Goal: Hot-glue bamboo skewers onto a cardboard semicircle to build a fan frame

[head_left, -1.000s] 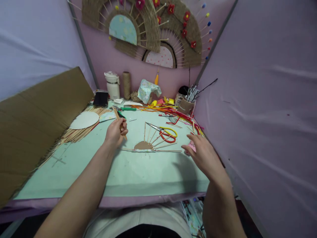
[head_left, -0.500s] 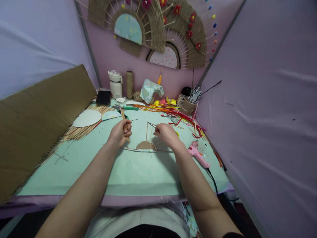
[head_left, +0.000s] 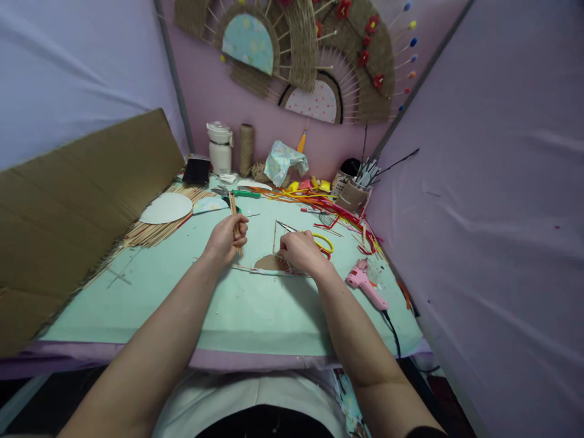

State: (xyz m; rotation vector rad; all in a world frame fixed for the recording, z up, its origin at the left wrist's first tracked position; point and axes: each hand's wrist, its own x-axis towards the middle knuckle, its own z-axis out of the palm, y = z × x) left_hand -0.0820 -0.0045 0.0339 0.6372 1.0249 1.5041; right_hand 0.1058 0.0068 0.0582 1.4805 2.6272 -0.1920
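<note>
My left hand (head_left: 229, 237) is closed around a small bunch of thin wooden sticks (head_left: 234, 213), held upright above the mint-green tabletop. A brown cardboard half-circle (head_left: 269, 263) lies flat in front of me, with a patterned strip along its straight edge and thin sticks reaching out from it. One stick (head_left: 274, 236) stands out from its curved edge. My right hand (head_left: 300, 249) is at the right part of that curve with fingers pinched together; whatever is between the fingertips is hidden. Scissors (head_left: 327, 244) with yellow and red handles lie just beyond this hand, partly covered.
A pink glue gun (head_left: 367, 287) with a black cord lies at the right. Leaning cardboard (head_left: 91, 207) stands left, beside many sticks (head_left: 157, 230) and a white oval (head_left: 166, 208). Coloured stems (head_left: 314, 202), green-handled pliers (head_left: 246, 194), a twine spool (head_left: 246, 149) and a white jar (head_left: 220, 149) line the back.
My right hand has moved down and nearer to the half-circle's curved edge, uncovering more of the scissors' handles. My left hand still holds the sticks. The view has shifted slightly.
</note>
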